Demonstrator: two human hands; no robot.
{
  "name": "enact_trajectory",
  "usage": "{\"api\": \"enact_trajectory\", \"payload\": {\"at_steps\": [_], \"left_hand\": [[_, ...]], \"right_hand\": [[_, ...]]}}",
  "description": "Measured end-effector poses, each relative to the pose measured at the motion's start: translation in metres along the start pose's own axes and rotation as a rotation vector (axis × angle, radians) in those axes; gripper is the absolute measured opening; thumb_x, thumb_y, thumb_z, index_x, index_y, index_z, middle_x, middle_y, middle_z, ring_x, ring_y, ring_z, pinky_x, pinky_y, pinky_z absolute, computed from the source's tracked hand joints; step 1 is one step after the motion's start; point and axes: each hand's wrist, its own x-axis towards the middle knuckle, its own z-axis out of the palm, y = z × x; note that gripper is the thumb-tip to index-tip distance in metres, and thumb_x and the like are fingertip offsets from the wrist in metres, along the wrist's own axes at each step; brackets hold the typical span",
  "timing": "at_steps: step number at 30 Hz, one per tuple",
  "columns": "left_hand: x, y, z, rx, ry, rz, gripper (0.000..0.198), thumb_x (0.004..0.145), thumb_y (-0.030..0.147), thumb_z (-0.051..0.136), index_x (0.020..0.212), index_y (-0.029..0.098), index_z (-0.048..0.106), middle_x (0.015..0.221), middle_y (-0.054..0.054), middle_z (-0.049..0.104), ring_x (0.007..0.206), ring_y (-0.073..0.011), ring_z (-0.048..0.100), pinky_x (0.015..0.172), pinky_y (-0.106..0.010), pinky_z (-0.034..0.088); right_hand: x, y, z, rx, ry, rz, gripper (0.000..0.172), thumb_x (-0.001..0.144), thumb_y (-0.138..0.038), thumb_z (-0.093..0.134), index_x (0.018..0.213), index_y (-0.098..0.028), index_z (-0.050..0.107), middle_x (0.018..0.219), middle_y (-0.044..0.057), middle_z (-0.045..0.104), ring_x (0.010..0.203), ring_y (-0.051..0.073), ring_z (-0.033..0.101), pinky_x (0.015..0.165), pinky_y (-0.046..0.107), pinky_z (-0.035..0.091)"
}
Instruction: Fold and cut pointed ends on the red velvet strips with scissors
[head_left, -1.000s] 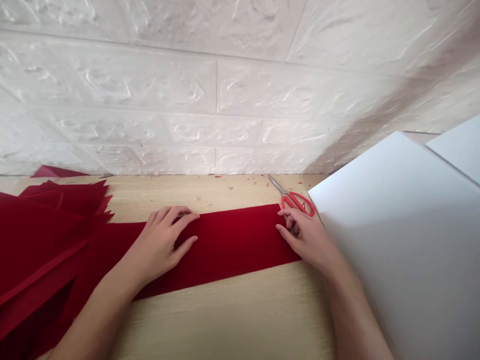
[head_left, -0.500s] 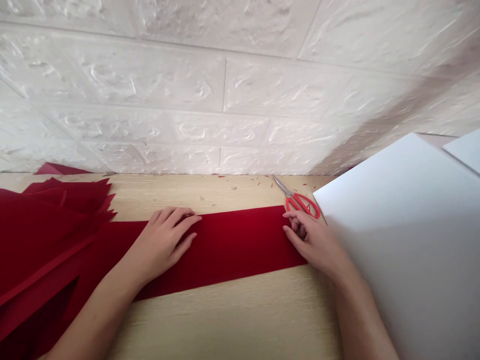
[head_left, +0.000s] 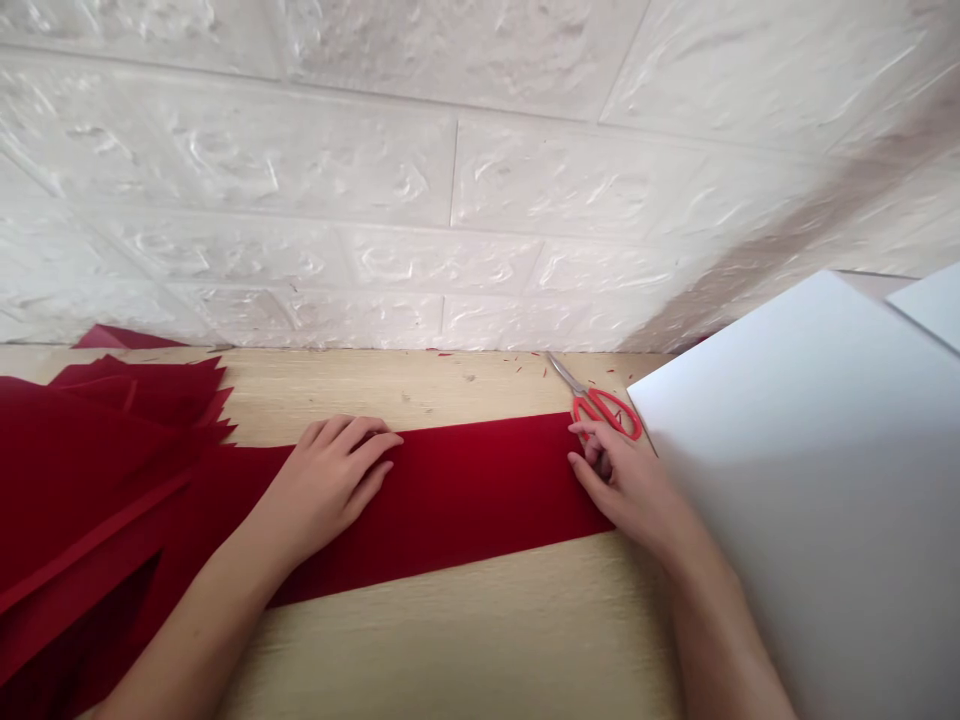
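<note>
A long strip of dark red fabric (head_left: 480, 490) lies flat across the wooden table, running left into a bigger heap. My left hand (head_left: 337, 475) rests on top of the strip with fingers stretched toward its far edge. At the strip's right end is my right hand (head_left: 611, 480), its fingers loosely bent and apart, thumb and fingertips at the fabric's end. Nothing shows gripped in either hand. Just beyond my right hand lie scissors (head_left: 600, 405) with red handles, blades pointing toward the wall; the fingers partly cover one handle.
Red fabric with jagged edges is heaped in a pile (head_left: 82, 480) on the left. A large white board or box (head_left: 810, 480) stands on the right. Behind the table (head_left: 450, 650) rises a white brick-patterned wall (head_left: 375, 150). Small red scraps (head_left: 517, 368) lie near it.
Almost nothing differs. The whole view has shifted very slightly, while both hands keep their places on the fabric.
</note>
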Motion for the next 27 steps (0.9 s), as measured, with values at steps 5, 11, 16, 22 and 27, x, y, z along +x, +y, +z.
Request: {"api": "enact_trajectory", "payload": {"at_steps": [5, 11, 16, 22, 27], "left_hand": [[0.0, 0.001, -0.001, -0.003, -0.018, -0.02, 0.035, 0.105, 0.029, 0.041, 0.121, 0.021, 0.07, 0.121, -0.01, 0.071, 0.107, -0.0266, 0.063, 0.092, -0.044, 0.052], [0.0, 0.002, -0.002, 0.015, -0.011, -0.008, 0.033, 0.105, 0.027, 0.041, 0.122, 0.021, 0.068, 0.12, -0.01, 0.071, 0.106, -0.0265, 0.063, 0.091, -0.044, 0.052], [0.001, 0.003, -0.002, 0.017, -0.002, 0.002, 0.031, 0.105, 0.026, 0.043, 0.121, 0.02, 0.068, 0.119, -0.01, 0.071, 0.105, -0.0264, 0.063, 0.09, -0.044, 0.052], [0.001, 0.004, -0.004, 0.013, -0.002, -0.007, 0.03, 0.104, 0.026, 0.044, 0.12, 0.02, 0.069, 0.119, -0.01, 0.071, 0.105, -0.0263, 0.063, 0.09, -0.042, 0.051], [0.001, 0.005, -0.004, 0.023, -0.032, -0.021, 0.031, 0.105, 0.025, 0.043, 0.12, 0.019, 0.068, 0.119, -0.01, 0.07, 0.106, -0.0269, 0.061, 0.091, -0.044, 0.05]], "right_hand": [[-0.003, -0.009, -0.003, -0.098, 0.113, 0.014, 0.029, 0.097, -0.038, 0.05, 0.119, -0.023, 0.063, 0.071, 0.002, 0.067, 0.055, 0.02, 0.059, 0.053, 0.034, 0.045], [-0.004, -0.016, -0.004, -0.179, 0.079, -0.06, 0.028, 0.098, -0.04, 0.048, 0.102, -0.025, 0.072, 0.078, 0.004, 0.075, 0.056, 0.019, 0.063, 0.051, 0.031, 0.043], [-0.003, -0.014, 0.0, -0.204, 0.024, -0.043, 0.028, 0.098, -0.039, 0.048, 0.103, -0.025, 0.071, 0.073, 0.003, 0.074, 0.053, 0.019, 0.062, 0.049, 0.03, 0.041], [-0.005, -0.013, 0.0, -0.177, 0.057, -0.072, 0.027, 0.098, -0.039, 0.05, 0.107, -0.024, 0.071, 0.071, 0.002, 0.072, 0.053, 0.019, 0.062, 0.052, 0.031, 0.042], [-0.003, -0.043, 0.013, -0.046, 0.182, -0.181, 0.031, 0.103, -0.043, 0.049, 0.113, -0.023, 0.07, 0.085, 0.007, 0.074, 0.079, 0.023, 0.07, 0.073, 0.036, 0.056]]}}
